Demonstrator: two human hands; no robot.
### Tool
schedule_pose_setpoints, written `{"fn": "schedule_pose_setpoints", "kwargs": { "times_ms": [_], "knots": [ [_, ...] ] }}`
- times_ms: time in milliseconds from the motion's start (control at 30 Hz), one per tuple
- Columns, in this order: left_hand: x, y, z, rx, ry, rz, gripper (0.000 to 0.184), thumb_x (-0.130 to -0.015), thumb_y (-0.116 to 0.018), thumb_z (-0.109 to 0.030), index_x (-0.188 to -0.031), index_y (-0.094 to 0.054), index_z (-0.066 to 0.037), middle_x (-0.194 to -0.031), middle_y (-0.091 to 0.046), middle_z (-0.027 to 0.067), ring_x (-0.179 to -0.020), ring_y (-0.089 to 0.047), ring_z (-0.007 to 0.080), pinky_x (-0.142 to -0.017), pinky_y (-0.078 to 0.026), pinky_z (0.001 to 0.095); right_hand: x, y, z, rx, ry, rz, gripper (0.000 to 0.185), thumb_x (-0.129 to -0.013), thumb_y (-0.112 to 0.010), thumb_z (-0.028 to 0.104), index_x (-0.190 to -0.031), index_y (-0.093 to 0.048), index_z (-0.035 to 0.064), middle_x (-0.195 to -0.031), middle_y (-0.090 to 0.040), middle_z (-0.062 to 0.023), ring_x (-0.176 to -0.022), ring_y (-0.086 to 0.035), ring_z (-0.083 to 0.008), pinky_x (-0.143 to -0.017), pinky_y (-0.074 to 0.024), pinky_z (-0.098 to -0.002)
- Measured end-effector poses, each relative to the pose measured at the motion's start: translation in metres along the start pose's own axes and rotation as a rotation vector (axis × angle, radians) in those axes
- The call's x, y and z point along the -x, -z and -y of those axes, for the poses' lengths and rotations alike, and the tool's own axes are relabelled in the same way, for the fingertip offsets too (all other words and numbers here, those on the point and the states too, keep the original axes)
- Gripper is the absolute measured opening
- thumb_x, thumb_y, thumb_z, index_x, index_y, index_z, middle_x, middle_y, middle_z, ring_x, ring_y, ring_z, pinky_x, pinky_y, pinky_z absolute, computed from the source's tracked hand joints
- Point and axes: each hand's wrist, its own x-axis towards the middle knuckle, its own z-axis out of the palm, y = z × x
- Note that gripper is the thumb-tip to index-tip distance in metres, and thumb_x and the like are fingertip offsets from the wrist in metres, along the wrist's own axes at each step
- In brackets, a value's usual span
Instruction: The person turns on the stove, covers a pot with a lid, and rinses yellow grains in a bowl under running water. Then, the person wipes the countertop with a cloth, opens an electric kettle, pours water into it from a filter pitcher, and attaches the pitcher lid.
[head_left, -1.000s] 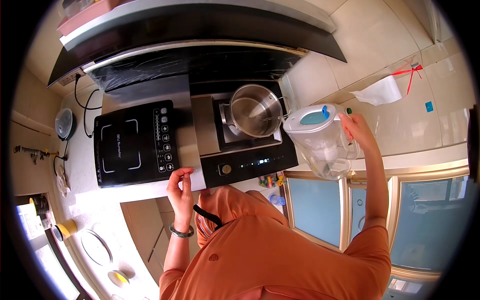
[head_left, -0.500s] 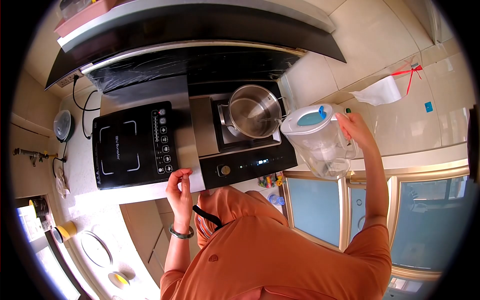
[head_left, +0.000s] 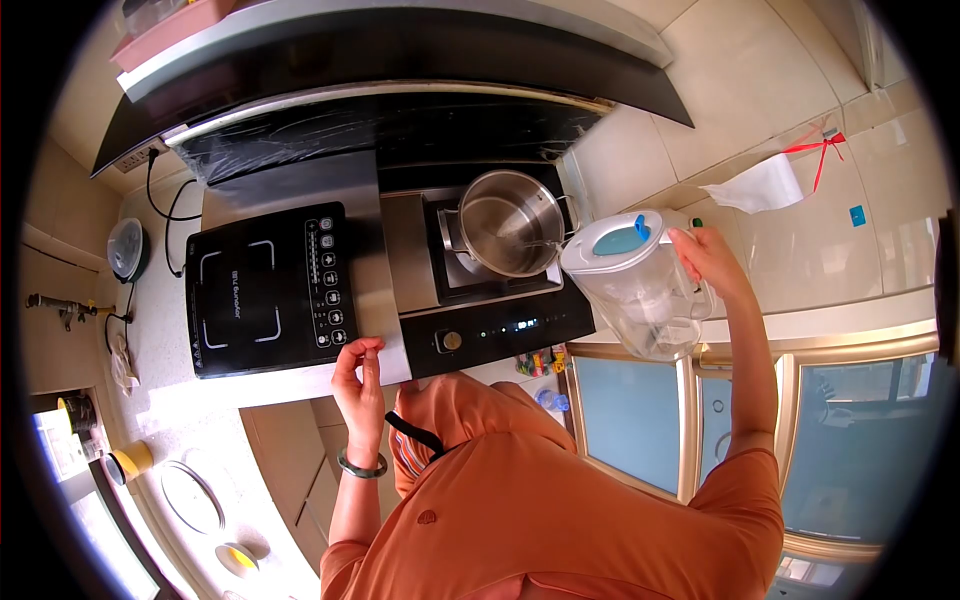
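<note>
Right hand (head_left: 706, 264) clamped on tilted, clear plastic pitcher (head_left: 645, 305)
Spout left of grip, beside round steel pot (head_left: 511, 230); left hand (head_left: 358, 390) loosely open.

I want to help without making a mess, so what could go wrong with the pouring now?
Water might miss the pot, because the pitcher pours right by its rim. Drips could wet the stove's control panel in front. The tilted pitcher might slip too, since only the right hand holds it.
</note>
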Motion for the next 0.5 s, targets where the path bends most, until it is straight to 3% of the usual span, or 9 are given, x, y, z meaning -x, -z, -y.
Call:
{"fn": "schedule_pose_setpoints", "kwargs": {
  "times_ms": [500],
  "knots": [
    [0.0022,0.0066,-0.0001,-0.011,-0.012,0.009,0.010,-0.094,-0.053,-0.005,-0.098,-0.061,0.000,-0.092,-0.065,0.0033,-0.085,-0.058,0.0092,-0.078,-0.044,0.0221,0.0025,-0.0015,0.0036,0.007,-0.013,0.009,0.045,-0.092,-0.054,0.038,-0.059,-0.047,0.0090,-0.048,-0.042,0.0018,-0.039,-0.039,-0.0064,-0.038,-0.0307,-0.0235]
  ]
}}
